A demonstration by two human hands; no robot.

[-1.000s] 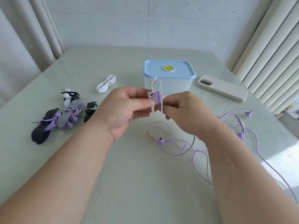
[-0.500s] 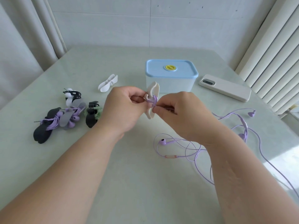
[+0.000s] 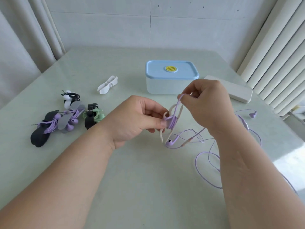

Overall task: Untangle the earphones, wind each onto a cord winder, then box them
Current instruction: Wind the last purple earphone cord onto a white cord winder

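Left hand point(image 3: 135, 119) pinches a cream cord winder point(image 3: 171, 119); right hand point(image 3: 206, 103) pinches the purple earphone cable point(image 3: 177, 104) above the worktop point(image 3: 148, 179).

White slab point(image 3: 239, 94) half behind right hand point(image 3: 208, 103) — purple cord point(image 3: 172, 123) lost under forearm

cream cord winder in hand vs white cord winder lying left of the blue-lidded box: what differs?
The cream cord winder is pinched in the left hand; the white cord winder lies flat on the table, untouched. The cream one has purple earphone cord wrapped round its waist, the right hand pinching a loop; the white one is bare. Cream tint versus plain white. Both share the winged shape.
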